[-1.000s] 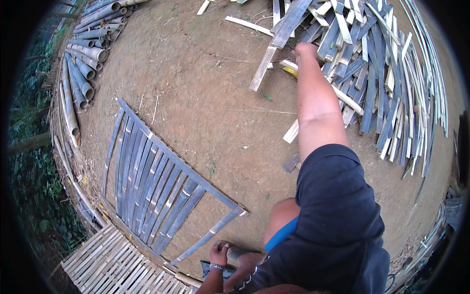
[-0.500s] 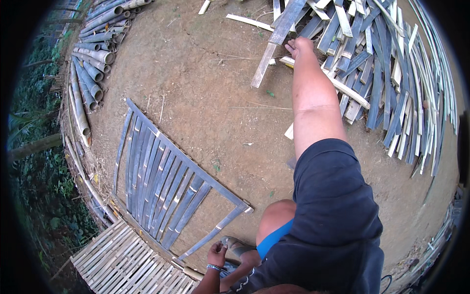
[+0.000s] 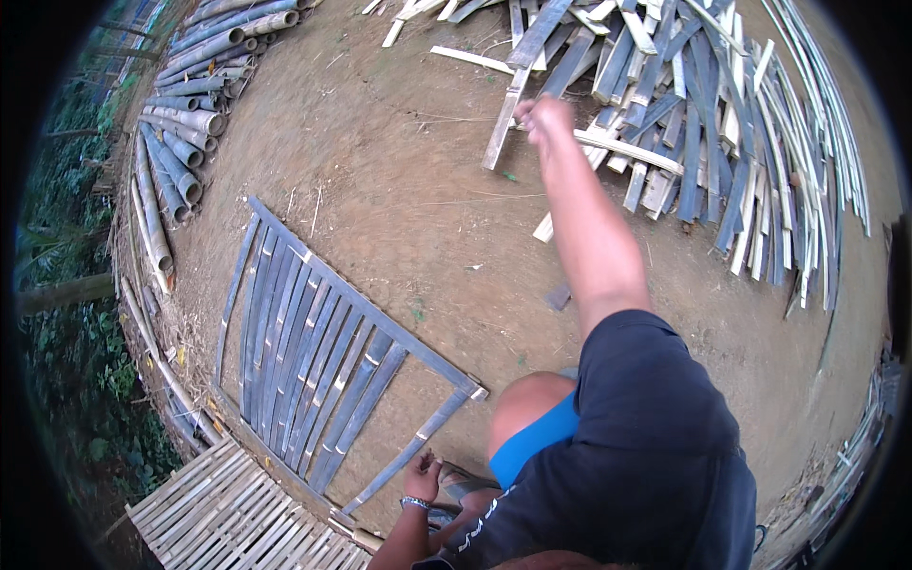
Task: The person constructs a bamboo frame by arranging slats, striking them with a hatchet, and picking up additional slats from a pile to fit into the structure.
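Bare brown earth [image 3: 380,180] is running underfoot through this yard, and I'm watching a person in a dark top [image 3: 655,427] working over it. Closest in, the left hand [image 3: 422,477] is hanging just beside a slatted bamboo panel [image 3: 361,419], its fingers curling loosely; whether they are pinching anything, I can't tell. The panel is lying flat on the ground, with a pale slatted platform [image 3: 237,508] sitting beside its lower edge.

Farther out, the right hand [image 3: 548,119] is showing blurred at the edge of a heap of split slats [image 3: 712,123]. One pale strip [image 3: 635,150] is running from beside that hand across the heap's near side; I can't tell whether the fingers are closing on it.

Handling it well, I'm judging, is calling for a full grip across the flat faces, keeping skin off raw edges, and easing it straight so overlapping slats aren't sliding.

Farthest off, round bamboo poles [image 3: 180,119] are lying stacked beside greenery.
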Action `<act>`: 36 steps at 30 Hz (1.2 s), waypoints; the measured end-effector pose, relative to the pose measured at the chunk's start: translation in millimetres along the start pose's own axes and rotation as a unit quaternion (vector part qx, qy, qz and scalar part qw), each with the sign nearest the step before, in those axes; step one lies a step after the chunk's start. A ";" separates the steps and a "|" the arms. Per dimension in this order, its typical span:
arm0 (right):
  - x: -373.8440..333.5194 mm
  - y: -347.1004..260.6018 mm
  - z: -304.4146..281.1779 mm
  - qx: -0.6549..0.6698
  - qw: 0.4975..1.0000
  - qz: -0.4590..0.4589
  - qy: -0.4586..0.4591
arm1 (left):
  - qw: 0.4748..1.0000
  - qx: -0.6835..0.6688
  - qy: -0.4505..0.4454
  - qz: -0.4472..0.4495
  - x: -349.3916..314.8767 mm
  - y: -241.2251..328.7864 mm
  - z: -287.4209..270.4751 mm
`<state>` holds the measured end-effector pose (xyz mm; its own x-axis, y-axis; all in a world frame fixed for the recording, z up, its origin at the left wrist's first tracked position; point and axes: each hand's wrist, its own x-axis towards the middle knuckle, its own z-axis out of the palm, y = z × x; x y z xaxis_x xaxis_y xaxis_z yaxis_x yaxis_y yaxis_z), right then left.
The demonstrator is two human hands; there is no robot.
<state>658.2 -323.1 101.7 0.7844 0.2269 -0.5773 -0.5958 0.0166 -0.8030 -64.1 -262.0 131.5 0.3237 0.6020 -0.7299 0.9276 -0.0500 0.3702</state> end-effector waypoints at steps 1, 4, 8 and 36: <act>-5.0 19.8 3.7 0.045 0.999 0.006 0.025 | 0.999 0.046 -0.005 0.013 12.8 2.2 -4.5; -78.2 52.1 32.3 0.119 0.990 0.026 0.063 | 0.998 -0.010 0.006 0.061 48.3 26.6 -6.8; -179.1 80.5 43.2 0.080 0.994 0.078 -0.023 | 0.975 -0.064 0.018 0.211 85.2 139.0 -20.4; -282.4 232.5 -169.7 -0.663 0.735 -0.139 0.017 | 0.974 -0.082 -0.012 0.210 33.7 166.4 -146.6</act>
<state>327.5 -548.5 52.8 0.8617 0.3694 -0.3478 0.2635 -0.9116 -0.3154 73.8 -133.2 252.8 0.6753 0.5361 -0.5066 0.6701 -0.1590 0.7250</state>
